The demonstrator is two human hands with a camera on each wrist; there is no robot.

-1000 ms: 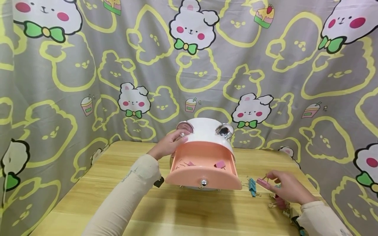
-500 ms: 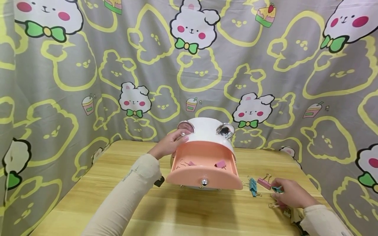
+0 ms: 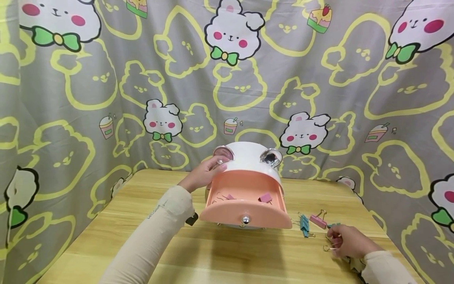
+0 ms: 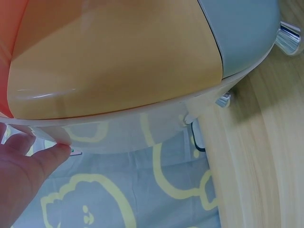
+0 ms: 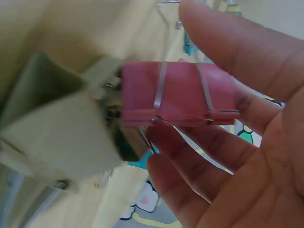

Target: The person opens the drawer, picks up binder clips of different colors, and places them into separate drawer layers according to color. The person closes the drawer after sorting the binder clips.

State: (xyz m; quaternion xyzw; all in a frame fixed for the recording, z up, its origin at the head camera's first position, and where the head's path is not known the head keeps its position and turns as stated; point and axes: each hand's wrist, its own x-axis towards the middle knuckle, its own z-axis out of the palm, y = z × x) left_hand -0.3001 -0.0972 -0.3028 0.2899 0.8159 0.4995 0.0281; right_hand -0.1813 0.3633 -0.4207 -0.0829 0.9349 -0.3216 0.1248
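Note:
A white desktop drawer box [image 3: 250, 157] with silver round ears stands on the table. Its peach drawer [image 3: 244, 213] is pulled out, with pink binder clips [image 3: 265, 197] inside. My left hand [image 3: 203, 173] holds the box by its left ear; in the left wrist view the thumb touches the white shell. At the right, my right hand [image 3: 352, 241] holds a red-pink binder clip [image 5: 178, 90] by thumb and fingers, over other clips. Just beyond it lie another pink binder clip [image 3: 318, 221] and teal binder clips [image 3: 304, 225].
A blurred cream binder clip [image 5: 61, 123] lies close to the right hand. The wooden table [image 3: 142, 244] is backed by a patterned grey curtain [image 3: 191, 86]. Below the peach drawer, orange and blue-grey fronts [image 4: 247, 33] show in the left wrist view.
My right hand lets go of the pink binder clip beside the teal ones, then moves back toward me to the red-pink clip. My left hand stays on the box.

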